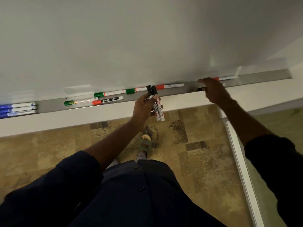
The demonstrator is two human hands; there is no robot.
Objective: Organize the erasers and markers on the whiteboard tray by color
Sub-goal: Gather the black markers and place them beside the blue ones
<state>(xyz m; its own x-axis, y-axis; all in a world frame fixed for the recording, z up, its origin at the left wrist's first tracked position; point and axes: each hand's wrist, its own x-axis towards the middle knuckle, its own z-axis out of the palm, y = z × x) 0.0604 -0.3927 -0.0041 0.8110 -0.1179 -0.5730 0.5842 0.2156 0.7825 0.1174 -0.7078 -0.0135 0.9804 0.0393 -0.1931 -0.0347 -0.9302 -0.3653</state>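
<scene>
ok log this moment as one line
left hand: holds two black markers | right hand: at third black marker in tray, grip unclear | blue markers: grouped far left | green markers, red markers: mixed

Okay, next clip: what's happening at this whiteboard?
A person is sorting markers on the whiteboard tray. The left hand holds two black markers; the right hand reaches for a dark-capped marker on the tray, grip unclear. Blue markers sit grouped at the left end; green markers and red markers lie mixed in the middle.

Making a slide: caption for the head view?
Left hand holds two black markers; right hand reaches into the tray, blue markers grouped at left.
</scene>
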